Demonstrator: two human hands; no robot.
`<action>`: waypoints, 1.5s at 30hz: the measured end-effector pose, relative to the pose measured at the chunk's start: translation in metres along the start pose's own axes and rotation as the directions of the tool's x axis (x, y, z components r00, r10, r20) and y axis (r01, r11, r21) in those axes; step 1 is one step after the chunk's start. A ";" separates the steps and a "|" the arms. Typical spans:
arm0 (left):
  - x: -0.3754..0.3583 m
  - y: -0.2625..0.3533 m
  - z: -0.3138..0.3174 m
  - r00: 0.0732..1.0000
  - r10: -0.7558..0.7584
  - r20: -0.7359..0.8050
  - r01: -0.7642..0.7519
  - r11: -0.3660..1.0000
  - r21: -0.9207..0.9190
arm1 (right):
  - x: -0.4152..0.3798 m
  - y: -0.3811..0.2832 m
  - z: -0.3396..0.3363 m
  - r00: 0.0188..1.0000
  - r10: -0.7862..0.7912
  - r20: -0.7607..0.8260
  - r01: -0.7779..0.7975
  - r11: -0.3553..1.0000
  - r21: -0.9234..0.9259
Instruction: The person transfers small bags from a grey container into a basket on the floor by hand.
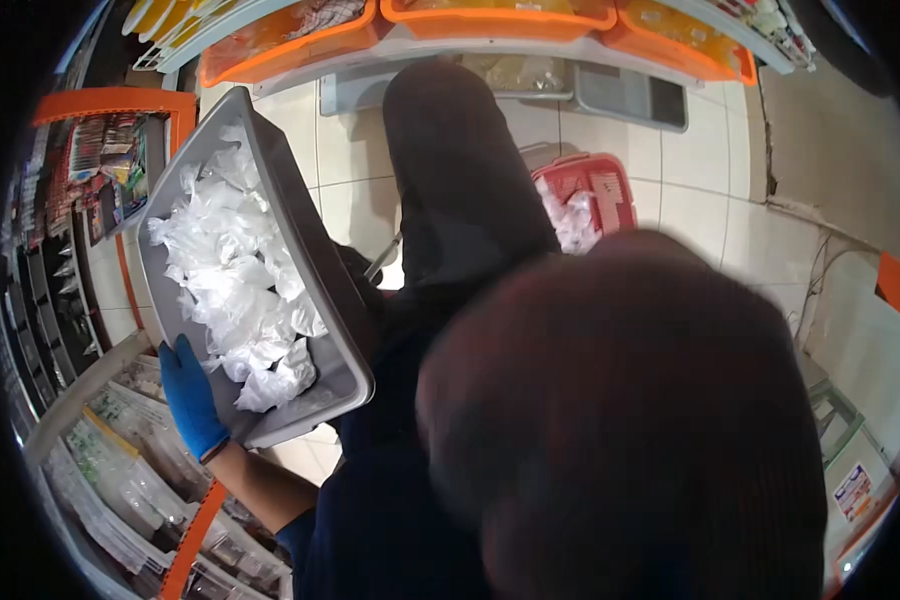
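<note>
My left hand [192, 398], in a blue glove, grips the lower left rim of a grey plastic bin [335, 318]. The bin is tilted beside my leg. Inside it lie several white knotted plastic bags [235, 260]; their contents cannot be made out. A large, dark, blurred shape very near the lens fills the lower right. It seems to be my right hand [590, 370] with its sleeve, but its fingers cannot be made out. Beyond my dark-trousered leg [460, 160], a red basket [615, 195] with white bags in it sits on the floor.
Orange bins [500, 18] line a shelf ahead, with grey bins [630, 97] beneath on the tiled floor [695, 185]. Shelves with packaged goods [100, 150] stand at the left. Clear-fronted compartments [110, 470] are at lower left. A wall [830, 150] bounds the right side.
</note>
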State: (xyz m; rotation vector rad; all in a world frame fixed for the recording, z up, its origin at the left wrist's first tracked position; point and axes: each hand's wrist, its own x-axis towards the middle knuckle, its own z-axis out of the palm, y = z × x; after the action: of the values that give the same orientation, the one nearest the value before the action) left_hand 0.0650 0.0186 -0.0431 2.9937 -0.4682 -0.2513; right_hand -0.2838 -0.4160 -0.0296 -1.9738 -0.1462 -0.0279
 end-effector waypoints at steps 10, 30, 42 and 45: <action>0.002 0.007 -0.009 0.987 -0.088 0.131 0.094 0.995 -0.042 | -0.129 0.422 0.093 0.408 0.631 -0.660 -0.726 0.662 0.185; 0.009 0.017 -0.014 0.992 -0.129 -0.004 0.128 0.983 0.132 | -0.146 0.480 0.257 0.541 0.829 -0.141 -0.817 0.558 0.149; 0.010 0.033 -0.020 0.988 -0.146 0.040 0.137 0.975 0.174 | -0.222 0.500 0.208 -0.183 0.900 -0.396 -0.904 0.004 0.428; 0.013 0.021 -0.023 0.988 -0.145 0.049 0.136 0.977 0.164 | -0.225 0.502 0.195 -0.238 0.896 -0.374 -0.918 -0.083 0.387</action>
State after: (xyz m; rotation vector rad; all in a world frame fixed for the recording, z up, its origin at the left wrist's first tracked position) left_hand 0.0753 -0.0038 -0.0200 3.1900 -0.2951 -0.3316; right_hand -0.4582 -0.4531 -0.5852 -1.4699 1.8890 0.4208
